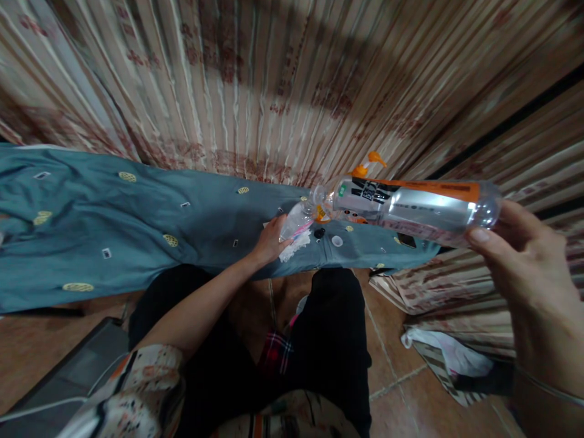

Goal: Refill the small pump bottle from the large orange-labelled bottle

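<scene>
My right hand (524, 255) is closed on the base end of a large clear plastic bottle (429, 207) with a silver and orange label. That bottle lies nearly level in the air, its uncapped neck pointing left. My left hand (270, 241) is wrapped round a smaller clear plastic bottle (296, 222) with pink and blue marks, tilted to the right. The two bottle mouths are close together; whether they touch I cannot tell. Below the small bottle lies crumpled white tissue (295, 248). An orange pump head (360, 170) shows behind the large bottle, which hides part of its container.
Near the tissue, a black cap (319, 233) and a white round cap (337, 241) lie on the blue-green cloth (205, 213). A dark flat object (406, 241) rests towards its right end. Pleated curtains (274, 91) hang behind and to the right. Tiled floor (401, 401) shows below.
</scene>
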Available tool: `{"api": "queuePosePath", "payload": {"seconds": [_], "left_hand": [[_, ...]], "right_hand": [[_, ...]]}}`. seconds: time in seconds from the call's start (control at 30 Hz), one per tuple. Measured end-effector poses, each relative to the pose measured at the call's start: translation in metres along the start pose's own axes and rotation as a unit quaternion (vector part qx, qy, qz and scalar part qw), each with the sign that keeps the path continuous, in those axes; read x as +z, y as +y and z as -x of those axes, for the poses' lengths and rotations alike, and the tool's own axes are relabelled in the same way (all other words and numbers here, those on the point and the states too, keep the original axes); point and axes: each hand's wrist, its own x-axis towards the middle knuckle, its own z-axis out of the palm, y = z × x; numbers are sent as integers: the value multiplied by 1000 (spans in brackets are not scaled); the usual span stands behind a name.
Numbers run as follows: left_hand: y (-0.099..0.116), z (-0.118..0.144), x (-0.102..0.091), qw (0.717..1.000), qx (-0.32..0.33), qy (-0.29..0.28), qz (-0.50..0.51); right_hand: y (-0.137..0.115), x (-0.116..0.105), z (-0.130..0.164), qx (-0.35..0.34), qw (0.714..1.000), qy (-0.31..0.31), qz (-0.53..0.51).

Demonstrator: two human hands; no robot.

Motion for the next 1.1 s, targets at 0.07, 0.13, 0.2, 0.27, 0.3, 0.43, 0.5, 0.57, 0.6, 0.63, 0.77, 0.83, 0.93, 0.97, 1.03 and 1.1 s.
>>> {"api": "queuePosePath", "payload": {"seconds": [0.07,0.13,0.2,0.27,0.3,0.43,0.5,0.57,0.6,0.63,0.77,0.83,0.93,0.97,1.03,1.1], "left_hand": [[1,0,0,1000,-1,-4,-2],[1,0,0,1000,-5,-5,-2],[1,1,0,1000,-4,-2,-1],[0,1,0,1000,1,2,-1],[-1,1,1,1000,3,3,-2],[-2,2,1,1000,8,7,-1],[0,2,1,1000,8,7,3],[2,1,0,1000,7,5,6],[3,1,-1,1000,6,4,6],[4,1,-1,1000,4,3,6],[4,0,-1,1000,5,-1,4],[2,0,1,1000,7,2,4],[0,0,2,1000,8,4,6],[0,0,2,1000,7,4,6],[1,0,2,1000,6,2,5],[2,0,1,1000,3,1,3]], "right_hand": [[0,0,0,-6,1000,6,3],[0,0,-1,-6,1000,4,3],[1,0,-1,-7,1000,4,2],[1,0,-2,-15,1000,11,3],[1,0,-1,-18,1000,15,3],[-2,1,0,-13,1000,18,11],[-3,0,1,-2,1000,10,14],[-3,-1,1,-3,1000,11,7],[-2,-1,1,-6,1000,13,3],[-2,-1,1,-6,1000,13,0],[1,-2,0,2,1000,7,10],[2,-2,0,-14,1000,16,7],[0,-3,0,-6,1000,4,12],[0,-4,0,4,1000,-2,18],[-2,-4,1,12,1000,-3,29],[-3,-5,0,9,999,-2,30]]}}
